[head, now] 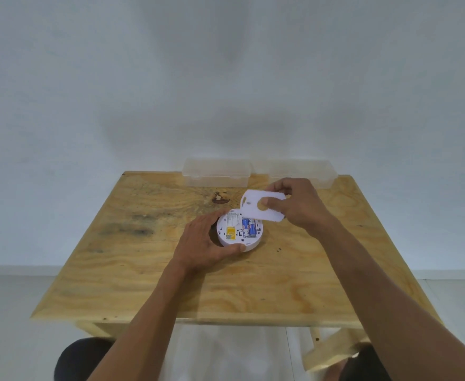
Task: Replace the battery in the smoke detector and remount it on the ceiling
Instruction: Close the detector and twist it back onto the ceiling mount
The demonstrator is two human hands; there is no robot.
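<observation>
The smoke detector lies back-up on the plywood bench, near its middle. The left hand cups its left and near edges, the fingers curled round the far-left rim and the thumb pressed along the near rim, so the hand is closed on the round white body. Just right of those fingers, inside the open back, two blue batteries sit side by side in their compartment; a yellow label lies closer to the palm.

The right hand holds the white mounting plate lifted and tilted above the detector's far-right edge. Its thumb presses the plate's face beside a round hole, with the other fingers wrapped over the far edge, clamped on the plate. Whether the plate's lower edge touches the detector cannot be told.

Beyond the right hand, against the white wall, two clear plastic boxes stand side by side at the bench's far edge, lids shut.
</observation>
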